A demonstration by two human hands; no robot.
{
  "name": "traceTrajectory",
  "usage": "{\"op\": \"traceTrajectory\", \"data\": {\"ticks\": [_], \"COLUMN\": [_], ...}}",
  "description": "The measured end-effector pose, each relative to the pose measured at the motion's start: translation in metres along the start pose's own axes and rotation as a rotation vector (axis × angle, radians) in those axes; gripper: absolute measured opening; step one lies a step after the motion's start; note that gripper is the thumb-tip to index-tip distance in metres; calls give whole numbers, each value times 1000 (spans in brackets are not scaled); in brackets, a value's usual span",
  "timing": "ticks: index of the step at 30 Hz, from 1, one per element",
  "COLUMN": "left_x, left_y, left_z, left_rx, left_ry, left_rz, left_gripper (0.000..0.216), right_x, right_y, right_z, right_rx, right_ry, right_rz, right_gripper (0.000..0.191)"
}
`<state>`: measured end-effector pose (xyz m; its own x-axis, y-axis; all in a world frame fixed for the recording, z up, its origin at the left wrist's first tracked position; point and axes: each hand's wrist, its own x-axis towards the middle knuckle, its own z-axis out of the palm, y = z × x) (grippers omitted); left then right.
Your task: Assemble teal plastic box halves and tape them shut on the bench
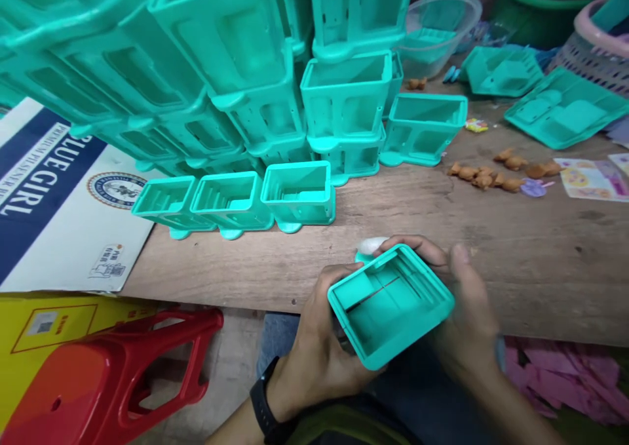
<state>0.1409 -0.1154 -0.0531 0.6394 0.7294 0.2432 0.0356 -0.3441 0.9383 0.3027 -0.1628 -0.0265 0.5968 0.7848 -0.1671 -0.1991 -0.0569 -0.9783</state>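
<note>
A teal plastic box [393, 301] is held between my hands above the table's front edge, tilted with its open end facing me. Ridges line its inside, and a dark slit runs across one inner wall. My left hand [319, 340] wraps round the left side, fingers behind and below. On the right side my right hand [466, 314], slightly blurred, curls its fingers behind the far rim, while its thumb stands off the box. Something white [372, 245] shows at the fingertips behind the box; I cannot tell what it is.
Three similar boxes [228, 199] stand in a row beyond my hands, before a tall stack [260, 117]. Brown figurines [484, 176] and teal panels [565, 107] lie to the right. A carton [73, 196] is at left, with a red stool [122, 373] below.
</note>
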Motion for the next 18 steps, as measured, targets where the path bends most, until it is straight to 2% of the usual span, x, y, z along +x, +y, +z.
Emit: {"op": "traceTrajectory", "data": {"ticks": [3, 6, 9, 13, 16, 18], "left_x": [3, 5, 6, 8, 10, 11], "left_y": [4, 5, 4, 4, 4, 3], "left_z": [0, 4, 9, 11, 10, 9], "left_rx": [7, 53, 57, 34, 50, 71], "left_ry": [-32, 12, 58, 72, 79, 61], "left_rz": [-52, -54, 16, 71, 81, 89], "left_gripper": [90, 96, 85, 69, 63, 64], "right_x": [3, 5, 6, 2, 0, 0], "right_y": [-10, -13, -11, -6, -5, -3], "right_z": [-3, -4, -2, 1, 1, -1], "right_rx": [162, 147, 132, 37, -60, -112], "right_ry": [-99, -117, -53, 99, 175, 178], "right_rz": [81, 60, 35, -13, -49, -85], "right_gripper": [69, 66, 64, 58, 59, 59]}}
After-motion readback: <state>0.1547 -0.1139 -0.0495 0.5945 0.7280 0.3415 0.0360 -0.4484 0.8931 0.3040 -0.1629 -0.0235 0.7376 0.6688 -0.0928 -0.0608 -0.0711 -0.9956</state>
